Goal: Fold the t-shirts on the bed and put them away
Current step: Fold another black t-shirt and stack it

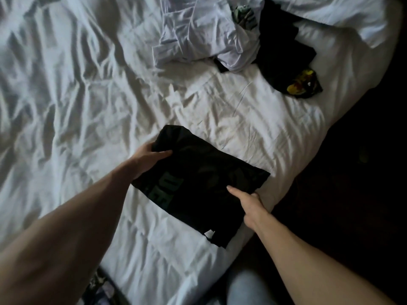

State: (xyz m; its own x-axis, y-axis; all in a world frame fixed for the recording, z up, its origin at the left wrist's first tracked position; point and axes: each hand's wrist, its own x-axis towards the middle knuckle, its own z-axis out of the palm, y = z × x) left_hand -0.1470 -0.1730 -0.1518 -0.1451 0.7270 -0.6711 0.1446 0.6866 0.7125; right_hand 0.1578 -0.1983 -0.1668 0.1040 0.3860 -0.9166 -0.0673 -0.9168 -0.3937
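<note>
black t-shirt: dark green block letters, partly folded under, unreadable
yellow print on far black garment: graphic only, no legible text

Home bedroom, dim light. Bed fills view, rumpled white sheet, pillow far right. Unfolded clothes heaped far on bed. Dark floor right of bed.
</note>
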